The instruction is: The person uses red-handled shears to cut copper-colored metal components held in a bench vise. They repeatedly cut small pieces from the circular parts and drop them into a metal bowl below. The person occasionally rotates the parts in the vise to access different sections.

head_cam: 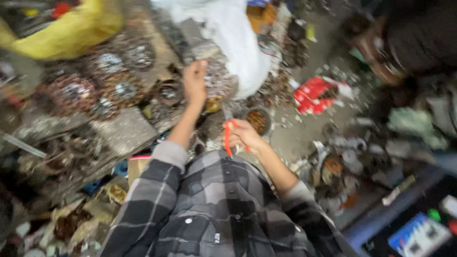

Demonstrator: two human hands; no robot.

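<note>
My left hand reaches forward and grips a grey clump of metal scrap at the mouth of a white sack. My right hand is closed on pliers with red handles, held close to my chest with the metal jaws pointing up. A small round tin of brown bits sits just beyond the right hand. Grey checked sleeves cover both my arms. The picture is blurred by motion.
Round rusty motor parts lie piled at the left by a yellow bag. A red packet lies on the ground at the right. Another person crouches at the top right. More metal parts and a blue box sit at lower right.
</note>
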